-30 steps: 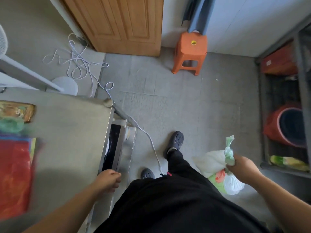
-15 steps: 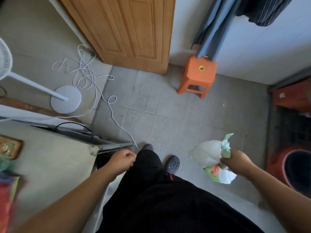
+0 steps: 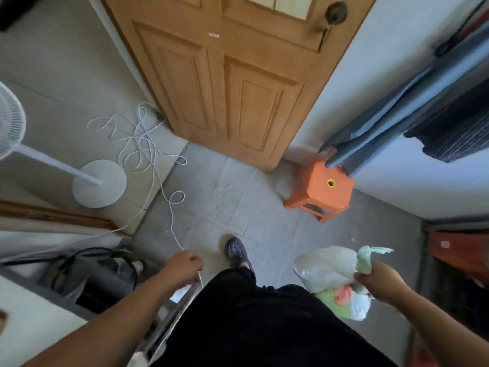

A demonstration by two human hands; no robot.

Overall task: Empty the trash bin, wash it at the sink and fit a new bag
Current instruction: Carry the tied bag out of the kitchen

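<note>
While the steel counter filled the lower left a second ago, it has now slid almost out of view, and the wooden door [image 3: 238, 83] with its round knob stands much fuller ahead. The left hand [image 3: 185, 263], which rested on the counter's edge before, now hangs free in front of the body, curled into a loose fist near a slanting metal rail [image 3: 169, 321]; a thin white cable [image 3: 172, 218] runs down toward it, but I cannot tell whether the fingers actually hold it. The orange stool [image 3: 321, 190] has shifted from the top of the frame to the right of centre, with grey cloth [image 3: 391, 123] draped down onto its seat.

The full trash bag [image 3: 328, 268] hangs at the person's right side above the tiled floor [image 3: 227, 202], just beside the black trouser leg. It is pale, translucent plastic, and through it show a green lump, something orange and a white crumpled piece; what they are is unclear. Its green neck is bunched and sticks up above the fist.

The right hand [image 3: 378, 282] is clenched tight around that gathered neck, carrying the bag's weight. A dark clog [image 3: 235, 251] steps forward between the two hands. The white fan base [image 3: 99, 184] sits to the left with looped cable near it.
</note>
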